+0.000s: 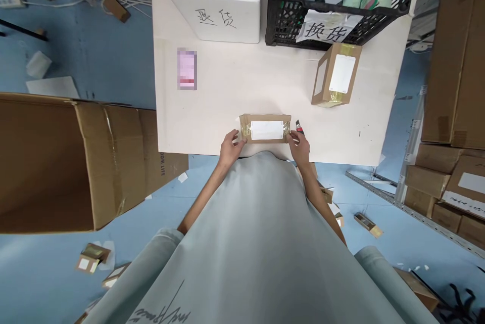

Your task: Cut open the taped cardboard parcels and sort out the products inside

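Observation:
A small cardboard box (pixel 267 130) with a white label and clear tape at its ends lies near the table's front edge. My left hand (pixel 231 148) grips its left end, thumb at the front corner. At the right end, the fingers of my right hand (pixel 299 147) touch the box. A red and black utility knife (pixel 299 127) sticks out of my right hand, its lower part hidden by the fingers.
On the pale table (pixel 235 81) stand a taped carton (pixel 337 76), a white bin (pixel 227 15) holding books and a black crate (pixel 288 23) of green boxes. A pink blurred item (pixel 187 68) lies left. A large open carton (pixel 109 162) stands left; stacked cartons (pixel 454 61) are right.

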### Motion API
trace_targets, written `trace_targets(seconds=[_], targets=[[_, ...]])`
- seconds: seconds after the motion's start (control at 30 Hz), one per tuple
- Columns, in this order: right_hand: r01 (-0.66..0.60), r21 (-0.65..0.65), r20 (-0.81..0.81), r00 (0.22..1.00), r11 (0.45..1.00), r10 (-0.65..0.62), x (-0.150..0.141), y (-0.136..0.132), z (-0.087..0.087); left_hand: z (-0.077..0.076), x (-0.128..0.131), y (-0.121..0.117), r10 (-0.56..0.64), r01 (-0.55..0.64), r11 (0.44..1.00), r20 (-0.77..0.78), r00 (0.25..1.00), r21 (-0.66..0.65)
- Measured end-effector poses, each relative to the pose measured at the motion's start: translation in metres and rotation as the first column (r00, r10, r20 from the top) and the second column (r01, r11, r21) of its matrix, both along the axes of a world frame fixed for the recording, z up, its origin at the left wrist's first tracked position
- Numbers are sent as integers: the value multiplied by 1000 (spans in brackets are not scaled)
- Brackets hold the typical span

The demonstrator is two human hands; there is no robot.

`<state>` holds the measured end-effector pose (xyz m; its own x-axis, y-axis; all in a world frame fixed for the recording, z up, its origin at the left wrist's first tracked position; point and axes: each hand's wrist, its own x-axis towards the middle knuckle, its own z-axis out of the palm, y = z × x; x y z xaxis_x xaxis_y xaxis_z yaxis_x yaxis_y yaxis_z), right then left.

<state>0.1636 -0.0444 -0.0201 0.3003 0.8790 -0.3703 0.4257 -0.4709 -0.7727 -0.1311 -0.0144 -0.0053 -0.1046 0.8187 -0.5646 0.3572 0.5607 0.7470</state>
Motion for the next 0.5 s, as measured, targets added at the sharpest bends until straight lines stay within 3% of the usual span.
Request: trace_targets(seconds=[0.13,0.23,0.4,0.5], targets=[[-19,-33,5,1000,999,20,9,6,-7,12,12,7,-28,28,1000,-30,999,7],[34,-31,6,999,999,-33,26,7,-15,35,24,10,-88,89,994,-7,996,59],[155,-44,94,984,987,-150,62,5,-26,78,57,6,-313,292,934,79,946,206],[189,-68,127,975,980,-180,75,6,-32,89,77,4,-423,400,886,54,905,235]])
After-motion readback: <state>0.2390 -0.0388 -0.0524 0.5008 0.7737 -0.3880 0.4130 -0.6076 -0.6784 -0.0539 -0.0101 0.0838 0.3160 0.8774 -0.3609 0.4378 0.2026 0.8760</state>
